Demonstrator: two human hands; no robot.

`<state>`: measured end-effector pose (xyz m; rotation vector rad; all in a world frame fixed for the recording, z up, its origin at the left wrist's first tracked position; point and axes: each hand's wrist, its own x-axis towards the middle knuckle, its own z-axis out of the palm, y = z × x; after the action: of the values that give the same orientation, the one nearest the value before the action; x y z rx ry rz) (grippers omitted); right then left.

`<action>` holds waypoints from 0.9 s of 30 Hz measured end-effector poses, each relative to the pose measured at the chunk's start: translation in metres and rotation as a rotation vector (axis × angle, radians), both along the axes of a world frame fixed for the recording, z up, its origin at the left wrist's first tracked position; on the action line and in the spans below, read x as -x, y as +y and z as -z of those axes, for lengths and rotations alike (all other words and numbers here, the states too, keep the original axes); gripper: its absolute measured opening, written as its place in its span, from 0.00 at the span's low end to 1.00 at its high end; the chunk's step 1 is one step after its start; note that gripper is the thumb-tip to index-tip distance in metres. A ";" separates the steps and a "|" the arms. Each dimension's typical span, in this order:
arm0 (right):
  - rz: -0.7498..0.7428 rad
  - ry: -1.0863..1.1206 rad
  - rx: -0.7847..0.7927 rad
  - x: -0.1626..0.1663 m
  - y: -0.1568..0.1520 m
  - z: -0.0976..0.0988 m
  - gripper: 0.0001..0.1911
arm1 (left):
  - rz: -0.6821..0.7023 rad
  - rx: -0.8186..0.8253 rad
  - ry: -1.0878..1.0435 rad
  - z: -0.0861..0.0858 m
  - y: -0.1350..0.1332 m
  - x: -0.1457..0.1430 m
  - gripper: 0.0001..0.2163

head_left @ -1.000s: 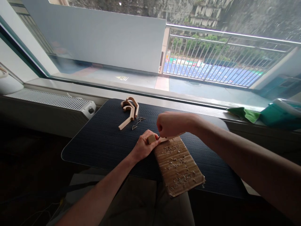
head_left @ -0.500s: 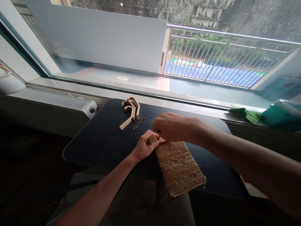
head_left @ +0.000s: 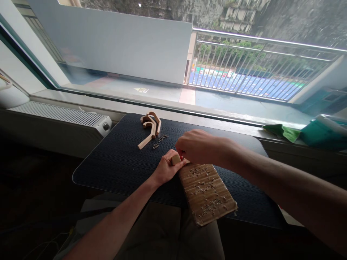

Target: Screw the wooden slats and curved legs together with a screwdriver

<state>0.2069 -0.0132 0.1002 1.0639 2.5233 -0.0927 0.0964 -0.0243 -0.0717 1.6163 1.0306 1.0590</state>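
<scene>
My left hand (head_left: 166, 169) is wrapped around a small light wooden block (head_left: 175, 159) at the near left corner of a cardboard sheet (head_left: 207, 193). My right hand (head_left: 195, 146) is closed in a fist just right of the block, gripping a small tool whose tip meets the block; the tool is almost wholly hidden by the fingers. Wood shavings are scattered over the cardboard. Everything rests on a dark ribbed table top (head_left: 119, 162).
Curved wooden pieces (head_left: 150, 129) and a few small metal tools (head_left: 159, 140) lie at the back of the table. A white radiator (head_left: 62, 115) stands to the left. Green cloth (head_left: 284, 131) lies on the window sill at the right. The cardboard overhangs the table's near edge.
My right hand has shifted left and down, closer to the block. The left hand has stayed put on the block.
</scene>
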 end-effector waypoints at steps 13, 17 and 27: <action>0.498 0.434 0.101 -0.078 0.004 0.001 0.23 | -0.011 -0.027 0.079 0.001 -0.001 0.003 0.06; 0.543 0.744 0.380 -0.121 -0.030 0.042 0.22 | -0.029 0.021 0.090 -0.002 -0.001 0.001 0.13; 0.856 0.967 0.278 -0.145 -0.085 0.145 0.24 | 0.014 0.064 0.033 -0.004 -0.011 0.008 0.26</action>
<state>0.3515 -0.0984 -0.0450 2.2583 2.3618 -1.4336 0.0887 -0.0354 -0.0677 1.5914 1.0629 0.9835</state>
